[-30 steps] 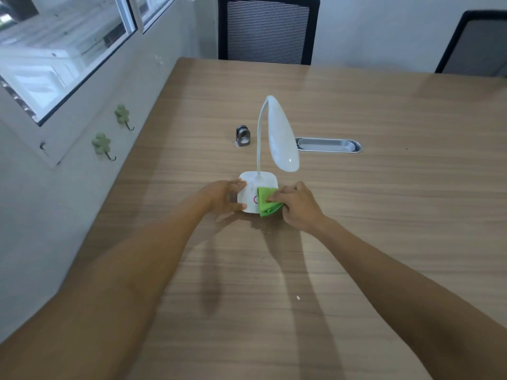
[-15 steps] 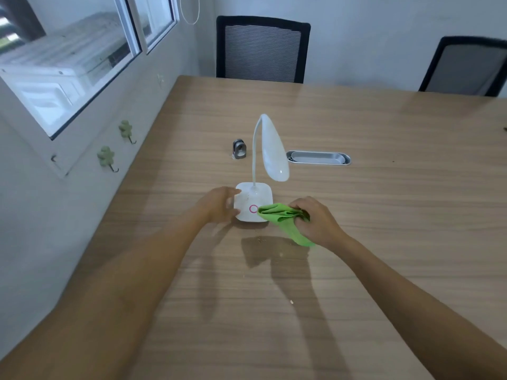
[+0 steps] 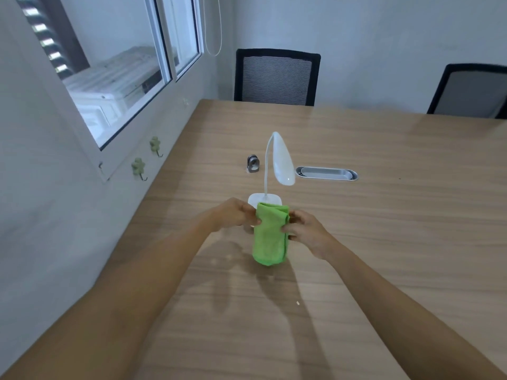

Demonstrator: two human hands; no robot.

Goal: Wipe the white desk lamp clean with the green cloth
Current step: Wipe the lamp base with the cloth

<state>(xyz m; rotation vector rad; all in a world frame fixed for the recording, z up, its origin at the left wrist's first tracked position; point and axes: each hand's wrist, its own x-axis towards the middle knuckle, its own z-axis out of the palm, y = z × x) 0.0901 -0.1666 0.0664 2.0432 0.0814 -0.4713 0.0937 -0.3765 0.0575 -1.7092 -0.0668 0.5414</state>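
Note:
The white desk lamp stands upright on the wooden table, its curved neck rising from a square base whose front is hidden by the cloth. The green cloth hangs folded in the air just in front of the base. My left hand pinches the cloth's upper left edge. My right hand grips its upper right edge. Both hands are off the lamp.
A small grey metal object sits behind the lamp to the left, and a grey oval cable tray is set into the table to the right. Two black mesh chairs stand at the far edge. The wall and window lie to the left.
My left hand let go of the lamp base and took the cloth's left edge. My right hand lifted the cloth off the base, and it now hangs between both hands.

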